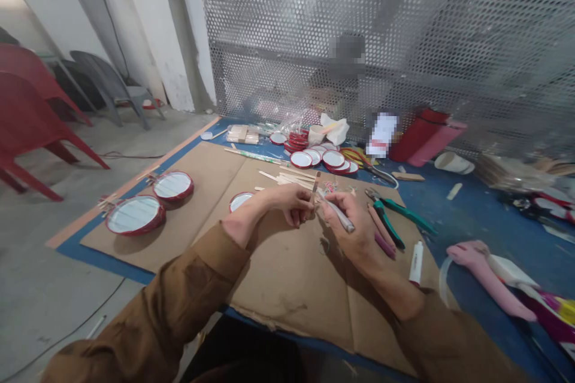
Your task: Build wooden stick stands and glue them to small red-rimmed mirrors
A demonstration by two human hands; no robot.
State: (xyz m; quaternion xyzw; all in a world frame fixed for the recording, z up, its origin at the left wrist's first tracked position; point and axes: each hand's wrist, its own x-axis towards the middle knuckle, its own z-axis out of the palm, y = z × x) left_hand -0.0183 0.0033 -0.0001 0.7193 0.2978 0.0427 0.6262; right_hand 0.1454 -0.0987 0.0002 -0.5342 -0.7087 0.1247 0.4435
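The left hand [291, 202] is pinching a wooden stick [316, 183] over the cardboard [287, 287], the right hand [359, 239] is holding a slim grey tool [344, 219] beside it — two red-rimmed rounds [135, 215] looking assembled, loose sticks [296, 178] lying unattached.

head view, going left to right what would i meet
Nearer red chair, smaller white-topped round piece of the left pair, left hand, right hand, white tube, pink tool.

One grey-handled tool [344, 218], one white tube [416, 262] — one pliers [408, 213] (green-handled)
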